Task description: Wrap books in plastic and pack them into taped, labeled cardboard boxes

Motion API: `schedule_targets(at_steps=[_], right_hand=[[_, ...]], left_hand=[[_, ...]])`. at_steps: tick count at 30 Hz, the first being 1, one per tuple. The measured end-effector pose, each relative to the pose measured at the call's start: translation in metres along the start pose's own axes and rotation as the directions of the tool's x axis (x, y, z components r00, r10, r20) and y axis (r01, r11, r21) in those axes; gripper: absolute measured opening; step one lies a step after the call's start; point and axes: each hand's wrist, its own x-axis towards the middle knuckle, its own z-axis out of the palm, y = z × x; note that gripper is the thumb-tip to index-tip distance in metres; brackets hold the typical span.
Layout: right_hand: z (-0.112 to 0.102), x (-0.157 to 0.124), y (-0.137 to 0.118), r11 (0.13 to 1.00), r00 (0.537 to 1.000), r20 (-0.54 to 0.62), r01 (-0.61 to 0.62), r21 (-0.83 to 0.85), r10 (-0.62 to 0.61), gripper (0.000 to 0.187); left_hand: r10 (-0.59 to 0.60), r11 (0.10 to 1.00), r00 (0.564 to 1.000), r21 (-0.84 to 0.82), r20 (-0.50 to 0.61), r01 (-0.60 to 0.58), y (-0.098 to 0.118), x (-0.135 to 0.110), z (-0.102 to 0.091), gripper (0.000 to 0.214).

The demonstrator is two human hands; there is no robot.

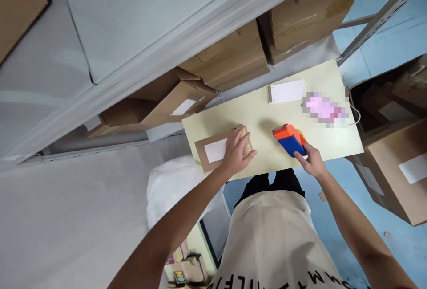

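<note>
A small brown cardboard box with a white label lies on the left part of the pale table. My left hand rests on the right end of this box, palm down, fingers stretched out and covering part of the label. To the right, my right hand grips an orange and blue tape dispenser, held just over the tabletop and apart from the box. The fingers behind the dispenser are partly hidden.
On the table lie a white flat pack and a pixelated pink item. Shelved cardboard boxes line the far side. Large open cartons stand at right. A white bag sits by the left corner.
</note>
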Motion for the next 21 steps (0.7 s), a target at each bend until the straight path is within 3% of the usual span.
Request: schedule_targets(at_steps=[3, 6, 9, 14, 21], right_hand=[[-0.004, -0.008, -0.008, 0.954, 0.992, 0.122, 0.006, 0.299, -0.045, 0.036], [-0.003, -0.013, -0.015, 0.888, 0.979, 0.202, -0.069, 0.454, -0.027, 0.041], [0.0, -0.018, -0.02, 0.83, 0.967, 0.256, -0.146, 0.538, 0.003, 0.045], [0.005, -0.024, -0.023, 0.773, 0.959, 0.285, -0.188, 0.606, 0.011, 0.048], [0.017, -0.033, -0.023, 0.718, 0.964, 0.262, -0.206, 0.665, 0.033, 0.045]], left_hand=[[-0.046, 0.888, 0.992, -0.449, 0.118, 0.095, 0.031, 0.024, -0.008, 0.062], [-0.049, 0.689, 0.932, -0.663, 0.36, 0.292, 0.057, 0.048, -0.016, 0.052], [-0.034, 0.584, 0.862, -0.69, 0.506, 0.428, 0.066, 0.062, -0.022, 0.042], [-0.003, 0.47, 0.729, -0.642, 0.685, 0.606, 0.059, 0.07, -0.019, 0.045], [-0.037, 0.437, 0.708, -0.626, 0.705, 0.646, 0.052, 0.068, -0.013, 0.039]])
